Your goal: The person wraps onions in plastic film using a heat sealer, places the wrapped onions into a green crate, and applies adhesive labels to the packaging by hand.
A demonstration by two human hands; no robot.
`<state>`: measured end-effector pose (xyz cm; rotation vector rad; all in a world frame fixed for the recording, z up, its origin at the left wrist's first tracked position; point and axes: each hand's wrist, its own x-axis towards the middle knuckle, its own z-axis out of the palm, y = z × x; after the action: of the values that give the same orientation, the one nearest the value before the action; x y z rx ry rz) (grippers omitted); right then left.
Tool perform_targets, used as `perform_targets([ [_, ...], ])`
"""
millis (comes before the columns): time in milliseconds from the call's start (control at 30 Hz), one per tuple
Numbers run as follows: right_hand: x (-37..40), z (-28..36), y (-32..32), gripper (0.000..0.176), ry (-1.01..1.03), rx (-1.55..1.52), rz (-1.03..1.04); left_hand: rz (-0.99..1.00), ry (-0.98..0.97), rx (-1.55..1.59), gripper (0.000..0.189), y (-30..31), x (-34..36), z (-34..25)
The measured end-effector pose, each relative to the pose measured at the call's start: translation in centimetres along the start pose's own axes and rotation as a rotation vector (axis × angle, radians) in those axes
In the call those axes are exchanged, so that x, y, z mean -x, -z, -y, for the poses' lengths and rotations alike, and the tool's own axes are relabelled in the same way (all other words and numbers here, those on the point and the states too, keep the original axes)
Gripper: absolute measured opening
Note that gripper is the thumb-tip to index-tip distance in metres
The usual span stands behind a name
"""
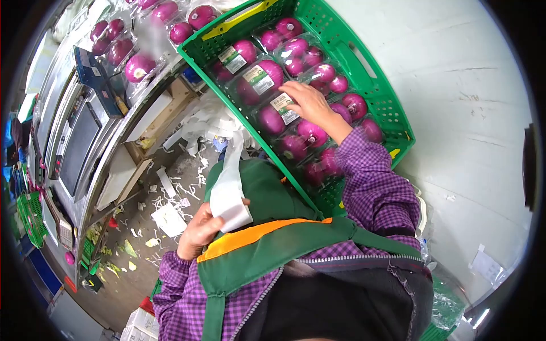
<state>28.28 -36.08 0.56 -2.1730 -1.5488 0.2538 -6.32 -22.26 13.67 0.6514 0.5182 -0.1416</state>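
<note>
My left hand [200,232] is closed on a white label strip [230,206] over my lap, and the strip's tail hangs away toward the floor. Fingers stretched out, my right hand [314,108] lies on a printed label [282,107] on a clear-wrapped pack of red onions [272,120]. That pack sits among several others in a green crate [392,99]. Two nearer-left packs carry similar labels, one of them a pack with a white-and-green label [259,80]. Packs to the right and front show none on top.
Wrapped red onions [140,68] lie on a bench at the upper left, beside a dark blue device [98,79]. Spent white strips [210,122] heap below the bench, and paper scraps [169,220] litter the floor. A pale wall [455,113] stands close at the right.
</note>
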Motion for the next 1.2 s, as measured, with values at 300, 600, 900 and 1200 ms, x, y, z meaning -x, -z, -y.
perform_targets([
  [300,1.9,7.6,3.1,0.053,0.013,-0.462,0.008,-0.401,-0.120,-0.345,0.033,2.1,-2.5,1.9],
  [600,7.1,16.7,1.7,0.022,0.138,-0.745,-0.002,-0.353,-0.145,-0.117,0.026,0.2,-5.4,3.6],
  [900,9.1,10.5,6.0,0.011,-0.467,-1.034,-0.260,-0.657,-0.420,0.135,0.033,4.2,-5.0,2.5],
  [1200,9.8,1.6,-1.5,0.044,-0.232,-0.162,0.044,-0.258,0.125,0.288,0.065,-1.7,-0.8,2.9],
])
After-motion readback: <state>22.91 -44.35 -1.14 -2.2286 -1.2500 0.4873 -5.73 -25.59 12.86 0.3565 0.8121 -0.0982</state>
